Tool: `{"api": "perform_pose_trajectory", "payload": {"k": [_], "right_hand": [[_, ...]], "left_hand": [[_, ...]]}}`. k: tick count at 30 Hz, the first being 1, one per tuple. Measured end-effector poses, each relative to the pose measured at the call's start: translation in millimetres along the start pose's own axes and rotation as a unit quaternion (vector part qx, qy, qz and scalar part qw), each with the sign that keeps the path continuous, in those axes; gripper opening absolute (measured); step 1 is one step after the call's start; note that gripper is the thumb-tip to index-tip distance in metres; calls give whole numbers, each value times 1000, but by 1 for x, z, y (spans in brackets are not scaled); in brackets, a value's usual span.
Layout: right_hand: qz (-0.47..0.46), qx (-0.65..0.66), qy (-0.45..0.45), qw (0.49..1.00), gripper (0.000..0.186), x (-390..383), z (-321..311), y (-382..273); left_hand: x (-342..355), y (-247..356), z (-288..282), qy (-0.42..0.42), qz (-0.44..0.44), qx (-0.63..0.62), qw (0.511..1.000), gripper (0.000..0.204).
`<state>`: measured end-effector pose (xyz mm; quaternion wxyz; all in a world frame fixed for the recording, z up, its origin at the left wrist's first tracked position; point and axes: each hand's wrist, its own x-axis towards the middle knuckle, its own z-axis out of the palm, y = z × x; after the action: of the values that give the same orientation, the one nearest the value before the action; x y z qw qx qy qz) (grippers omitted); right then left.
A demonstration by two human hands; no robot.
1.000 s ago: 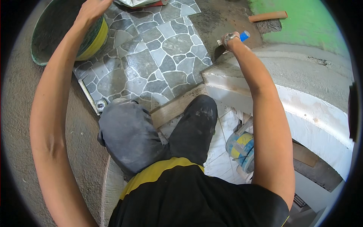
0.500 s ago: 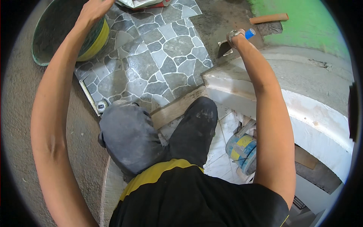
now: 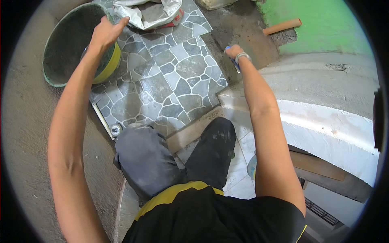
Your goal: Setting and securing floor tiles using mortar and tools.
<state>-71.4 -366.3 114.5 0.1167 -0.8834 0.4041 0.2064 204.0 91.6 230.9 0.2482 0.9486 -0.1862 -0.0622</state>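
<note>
Clock hours run from the middle of the view. The likeliest mishap is at 10 o'clock: the left hand (image 3: 106, 34), thumb spread away from the fingers, is at the rim of the green-and-yellow tub (image 3: 109, 67), and weight put there could tip it; how firmly it grips, if at all, I cannot tell. At 1 o'clock the right hand (image 3: 235, 52) is closed around a blue-handled hand tool (image 3: 237, 67), whose working end I cannot make out; a careless swing could knock the nearby tile edge. The open white sack (image 3: 137, 20) at 11 o'clock might spill if the left arm caught it, and the slim pale bar (image 3: 102, 119) at 9 o'clock, near the left knee (image 3: 139, 141), could be nudged out of place. As for the surface, grey stone-pattern tiles (image 3: 188, 67) with white joint lines stretch between 10 and 12 o'clock, meeting dark, bare, rough ground (image 3: 243, 26) towards 1 o'clock. Beyond that, an orange pipe (image 3: 282, 26) lies beside a green surface (image 3: 324, 24) at 2 o'clock. A curved pale ledge (image 3: 320, 83) sweeps past 3 o'clock, and coarse grey render (image 3: 30, 141) fills 9 o'clock.
</note>
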Motion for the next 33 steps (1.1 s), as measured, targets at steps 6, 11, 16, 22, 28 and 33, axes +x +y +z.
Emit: {"api": "perform_pose_trajectory", "payload": {"k": [6, 11, 16, 22, 28, 33], "right_hand": [[72, 104, 19, 992, 51, -20, 48, -7], [84, 86, 56, 991, 45, -27, 67, -12], [73, 69, 56, 993, 51, -19, 75, -9], [76, 107, 45, 990, 47, -31, 83, -14], [74, 99, 35, 992, 48, -43, 79, -14], [70, 97, 38, 992, 50, -46, 77, -15]], "left_hand": [[-2, 4, -3, -18, -13, -20, 1000, 112], [-8, 13, -8, -14, -27, -25, 999, 110], [-10, 16, -10, -24, -36, -26, 999, 108], [-11, 17, -8, 1, -31, -18, 999, 95], [-15, 21, -12, -18, -35, -26, 999, 102], [-15, 22, -14, -26, -43, -16, 999, 102]]}}
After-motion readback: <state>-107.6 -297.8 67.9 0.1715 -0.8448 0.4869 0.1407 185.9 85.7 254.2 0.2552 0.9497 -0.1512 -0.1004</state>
